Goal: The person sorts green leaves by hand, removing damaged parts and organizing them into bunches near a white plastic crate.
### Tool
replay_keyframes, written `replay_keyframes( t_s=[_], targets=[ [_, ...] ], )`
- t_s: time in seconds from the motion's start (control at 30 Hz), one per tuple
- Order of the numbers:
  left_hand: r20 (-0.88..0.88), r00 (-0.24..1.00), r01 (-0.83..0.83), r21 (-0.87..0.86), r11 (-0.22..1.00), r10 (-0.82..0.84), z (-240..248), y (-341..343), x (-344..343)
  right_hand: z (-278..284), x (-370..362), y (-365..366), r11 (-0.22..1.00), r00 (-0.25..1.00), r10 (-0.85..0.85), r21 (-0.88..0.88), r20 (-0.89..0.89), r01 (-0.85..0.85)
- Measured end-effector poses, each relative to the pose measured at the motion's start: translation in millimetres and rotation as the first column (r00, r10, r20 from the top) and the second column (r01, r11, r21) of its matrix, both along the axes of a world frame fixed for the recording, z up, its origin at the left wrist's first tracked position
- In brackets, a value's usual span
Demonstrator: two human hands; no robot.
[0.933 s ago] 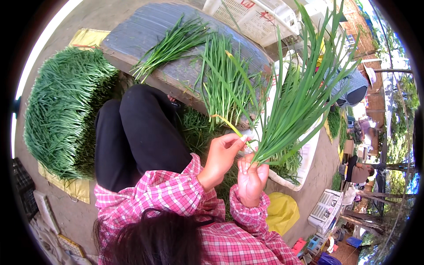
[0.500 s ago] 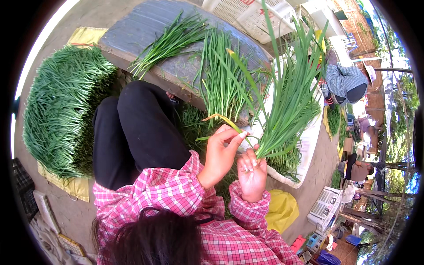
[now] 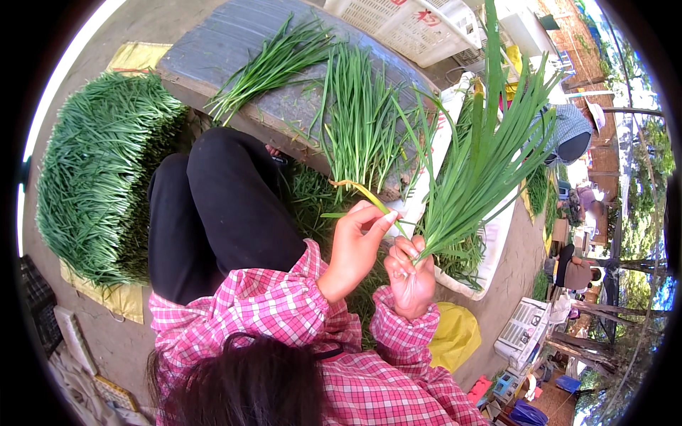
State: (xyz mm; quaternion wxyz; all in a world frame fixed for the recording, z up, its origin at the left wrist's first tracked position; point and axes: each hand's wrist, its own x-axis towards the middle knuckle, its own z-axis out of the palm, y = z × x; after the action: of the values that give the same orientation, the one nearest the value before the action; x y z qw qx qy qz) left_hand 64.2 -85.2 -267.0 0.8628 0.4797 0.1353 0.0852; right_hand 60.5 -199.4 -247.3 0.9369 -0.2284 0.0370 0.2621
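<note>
My left hand (image 3: 353, 248) pinches a yellowed leaf (image 3: 371, 197); my right hand (image 3: 410, 277) grips the green bunch (image 3: 469, 174) by its base, seen against the white sheet (image 3: 499, 234). Loose right grip could spill it.

A low blue-grey counter (image 3: 220, 53) is carrying two separate green bunches: a slanting bunch (image 3: 277, 64) and a wider bunch (image 3: 359, 117), stem ends pointing toward the person, with leaf scraps (image 3: 305, 117) lying around them. On the floor (image 3: 515, 248), a yellow sheet (image 3: 117, 302) is lying beneath a large leafy stack (image 3: 99, 177).
</note>
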Motion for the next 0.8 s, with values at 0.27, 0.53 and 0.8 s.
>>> replay_keyframes(
  t_s=[0.27, 0.53, 0.8],
  targets=[
    [-0.048, 0.999, 0.005, -0.089, 0.996, -0.01, -2.6, 0.3, 0.1, 4.3, 6.1, 3.9, 0.991, 0.995, -0.015, -0.132, 0.097, 0.028],
    [-0.017, 1.0, 0.021, -0.051, 0.998, -0.022, -3.1, 1.4, 0.5, 3.7, 6.1, 2.1, 0.991, 0.993, -0.031, -0.122, 0.111, 0.044],
    [-0.001, 1.0, -0.006, -0.071, 0.997, 0.005, -5.8, -2.3, 2.4, 6.1, 7.4, 2.7, 0.996, 0.997, -0.036, -0.082, 0.071, 0.042]
  ],
)
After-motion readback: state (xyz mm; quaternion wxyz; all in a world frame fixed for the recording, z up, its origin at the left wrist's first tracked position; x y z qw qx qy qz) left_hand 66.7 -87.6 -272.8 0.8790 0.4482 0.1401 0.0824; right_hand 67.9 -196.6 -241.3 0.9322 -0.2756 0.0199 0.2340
